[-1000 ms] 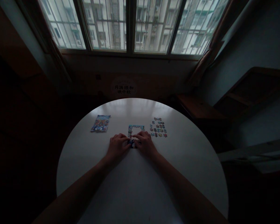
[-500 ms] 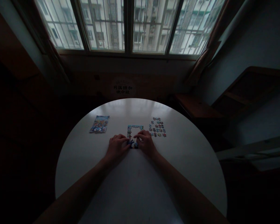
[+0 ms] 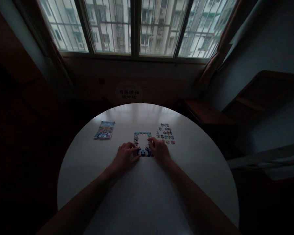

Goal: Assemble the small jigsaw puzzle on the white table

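A partly assembled jigsaw puzzle [image 3: 142,133] lies on the white round table [image 3: 147,195], its colourful border joined around a bare middle and a dark blue picture along its near edge. My left hand [image 3: 125,156] rests at its lower left corner, thumb and forefinger apart and touching the pieces. At the right edge of the puzzle is my right hand [image 3: 159,149], its fingers bent in and held close together. Whatever lies under those fingertips is hidden. Just beyond that hand, loose jigsaw pieces [image 3: 168,132] are laid out in rough rows.
A colourful printed picture sheet or packet [image 3: 105,130] lies at the left of the table. Past the far edge are a barred window [image 3: 156,29] and a low board with Chinese writing [image 3: 129,93]. A brown wooden bench or stool [image 3: 208,112] stands at the right.
My right hand has moved right, from over the puzzle's middle to its right edge, uncovering the blue lower pieces. My left hand has shifted only slightly.
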`<state>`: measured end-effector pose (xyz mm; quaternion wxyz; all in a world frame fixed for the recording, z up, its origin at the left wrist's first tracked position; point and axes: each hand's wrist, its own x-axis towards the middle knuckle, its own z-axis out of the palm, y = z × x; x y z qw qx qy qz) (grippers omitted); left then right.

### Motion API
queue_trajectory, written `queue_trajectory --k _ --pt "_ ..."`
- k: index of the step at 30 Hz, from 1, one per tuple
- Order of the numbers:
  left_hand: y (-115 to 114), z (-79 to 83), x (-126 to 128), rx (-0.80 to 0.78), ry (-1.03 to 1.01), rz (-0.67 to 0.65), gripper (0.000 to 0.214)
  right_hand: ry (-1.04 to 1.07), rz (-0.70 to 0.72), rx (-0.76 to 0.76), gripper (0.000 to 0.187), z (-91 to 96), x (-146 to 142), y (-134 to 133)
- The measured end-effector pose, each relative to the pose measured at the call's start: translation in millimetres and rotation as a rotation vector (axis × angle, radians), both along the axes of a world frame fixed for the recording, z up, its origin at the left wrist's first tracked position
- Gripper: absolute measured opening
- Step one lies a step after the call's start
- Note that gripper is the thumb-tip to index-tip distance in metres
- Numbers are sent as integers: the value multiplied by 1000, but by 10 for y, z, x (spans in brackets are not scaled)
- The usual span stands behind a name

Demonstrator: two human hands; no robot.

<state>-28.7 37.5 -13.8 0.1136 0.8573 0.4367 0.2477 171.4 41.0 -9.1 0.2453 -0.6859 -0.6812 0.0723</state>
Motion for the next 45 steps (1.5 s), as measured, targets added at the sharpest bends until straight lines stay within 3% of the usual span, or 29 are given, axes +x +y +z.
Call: queue_trajectory --k 27,45 --pt "-73 77 18 24 90 -15 34 -80 59 -41 29 28 -12 -28" --pt "-62 97 9 -1 43 -14 29 -81 52 -76 27 82 -27 -55"
